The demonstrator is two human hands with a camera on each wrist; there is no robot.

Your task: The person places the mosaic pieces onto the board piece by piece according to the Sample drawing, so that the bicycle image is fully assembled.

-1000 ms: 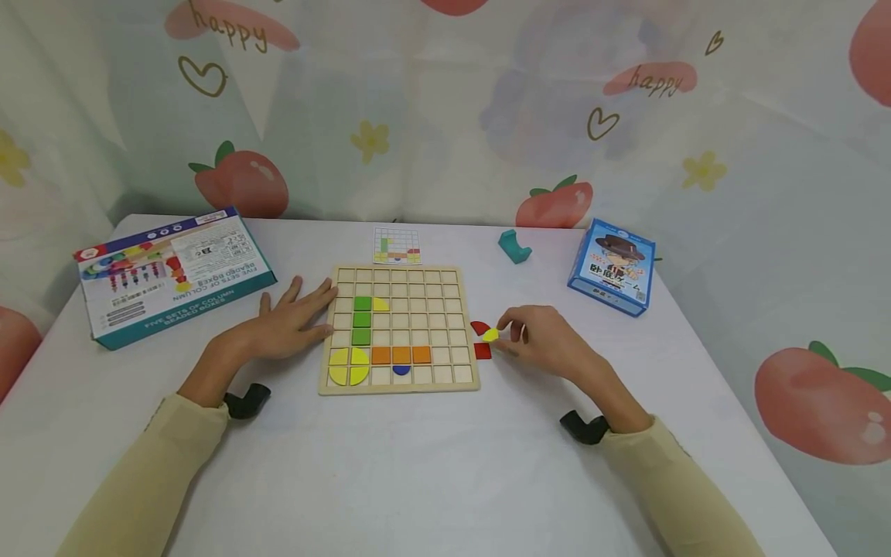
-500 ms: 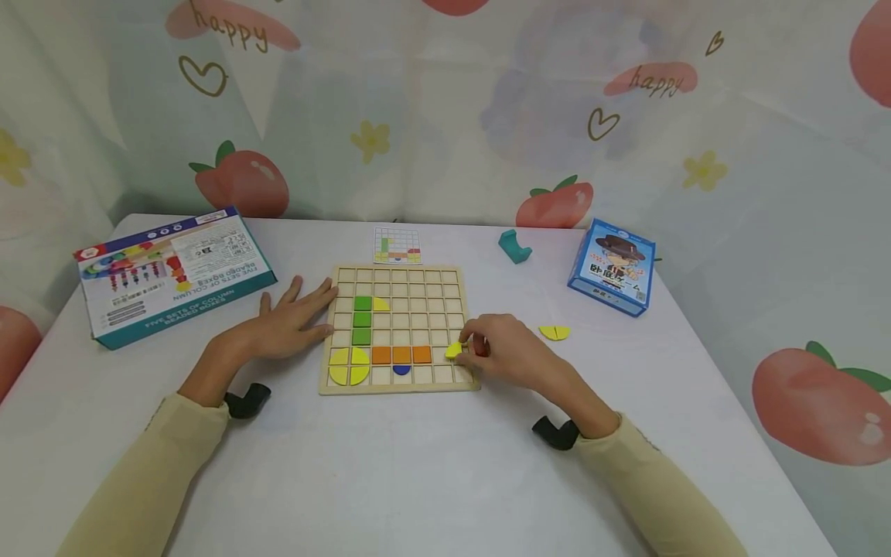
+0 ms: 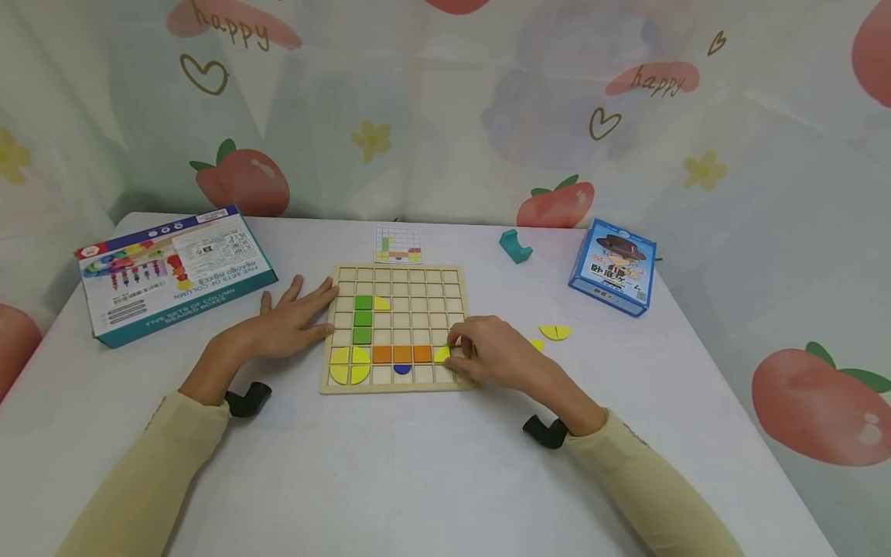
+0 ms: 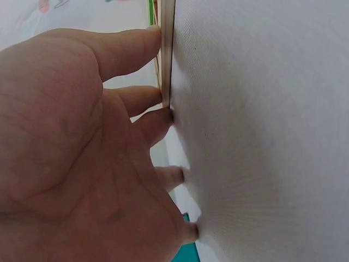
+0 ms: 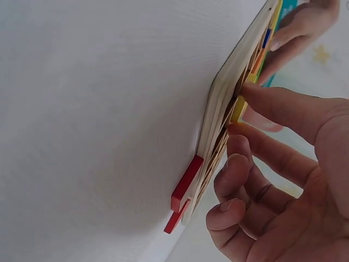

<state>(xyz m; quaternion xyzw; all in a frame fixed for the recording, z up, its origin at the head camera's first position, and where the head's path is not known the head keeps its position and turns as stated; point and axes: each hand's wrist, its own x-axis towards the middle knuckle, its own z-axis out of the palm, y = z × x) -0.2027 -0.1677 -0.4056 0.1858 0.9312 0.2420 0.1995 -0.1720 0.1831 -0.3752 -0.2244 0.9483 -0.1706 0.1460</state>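
Observation:
A wooden grid board lies mid-table, holding green and orange squares, yellow quarter-circles and a blue half-circle. My right hand is over its right side, pinching a yellow quarter-circle piece between thumb and index finger, in the cell just right of the orange squares. The right wrist view shows that yellow piece at the fingertips. My left hand lies with fingers spread, thumb and fingertips touching the board's left edge. Two red pieces by the board's right side are hidden in the head view.
A patterned card lies behind the board. More yellow pieces sit to the right of my right hand. A teal curved piece and a blue box are at back right, a larger box at back left.
My right hand has carried the yellow piece leftward from beside the red pieces to the cell right of the orange squares. Yellow pieces behind it came into view. My left hand stays put.

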